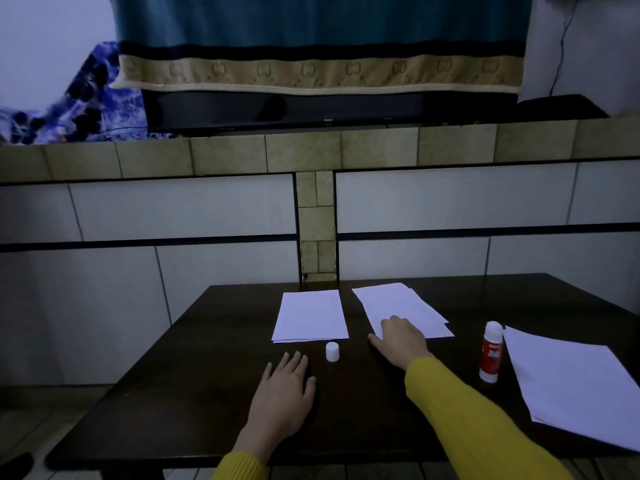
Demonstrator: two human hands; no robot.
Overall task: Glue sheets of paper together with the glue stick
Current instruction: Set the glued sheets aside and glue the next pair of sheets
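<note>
Standing uncapped at right of frame: glue stick (490,353), its white cap (332,351) resting lower centre on the dark table (194,393). Lying centre: two paper stacks (310,315) and (408,303); third stack (575,382) at far right. Pressing on middle stack: right hand (403,339), fingers spread, grasping nothing. Resting flat, empty: left hand (285,393). Judging progress: cap removed; gluing and joining apparently remaining.

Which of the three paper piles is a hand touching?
The middle pile of white paper sheets: the right hand rests on its near corner. The other two lie untouched.
</note>
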